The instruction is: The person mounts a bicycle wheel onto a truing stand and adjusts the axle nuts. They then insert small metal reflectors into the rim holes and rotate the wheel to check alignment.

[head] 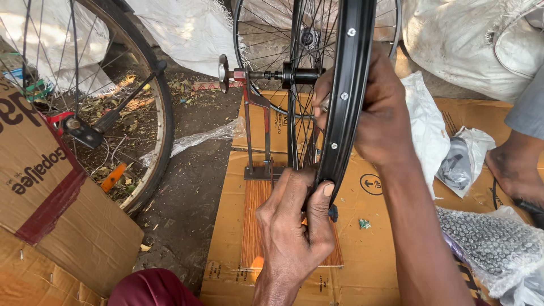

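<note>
Spokes and black rim (345,113) stand upright in a small metal truing stand (258,136), whose wooden base (255,226) rests on flattened cardboard (362,226) on the ground, so the wheel can turn freely on its axle (266,74). Left hand (292,224) is clenched on the rim's lower edge, thumb pressed against it, seemingly to steady it. Right hand (377,113) grips the rim higher up, fingers curled in among the spokes. Left of the stand leans another bicycle wheel (136,113); right of it lies bubble wrap (487,238).
</note>
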